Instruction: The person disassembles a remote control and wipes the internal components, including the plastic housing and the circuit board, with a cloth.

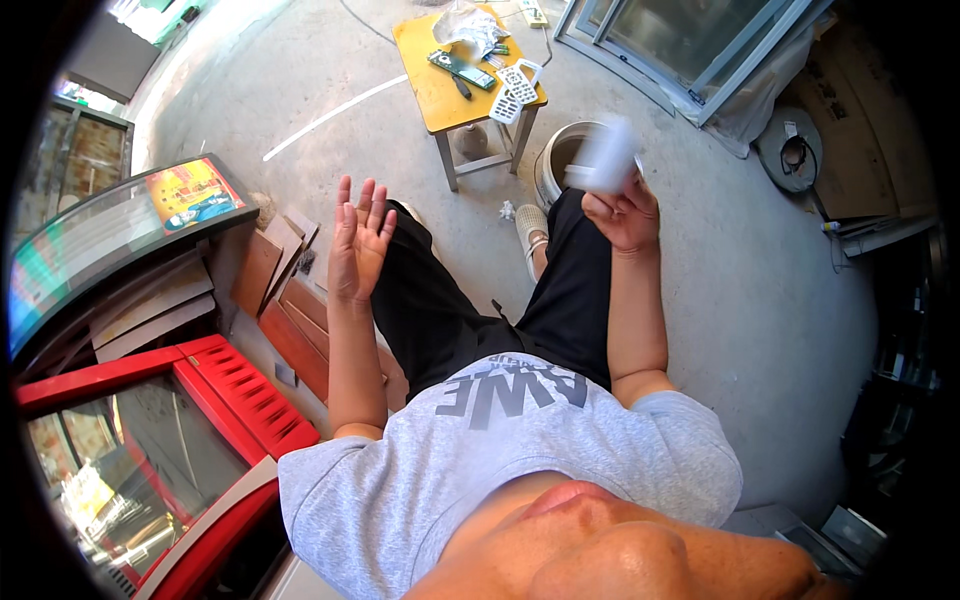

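My left hand (360, 242) is raised over my left thigh, its fingers spread and nothing in it. Up by my right knee, my right hand (627, 212) grips a white plastic-looking object (606, 158), smeared by motion so that its kind cannot be made out. Below and left of that object is a whitish bucket (548, 170), partly covered by it and by my leg. Ahead of me stands a small yellow-topped table (420, 45). On it lie white perforated plastic pieces (515, 90), a green strip-shaped package (462, 69), a dark-handled tool (463, 88) and a clear plastic bag (470, 28).
At my left, wooden boards (300, 320) lie near a red-framed glass-fronted cabinet (245, 395) and a curved glass panel (100, 245). A glazed frame (690, 50) leans at the far right, near a grey round object (790, 150) and cardboard (865, 130). A cable crosses the concrete floor (740, 300) beyond.
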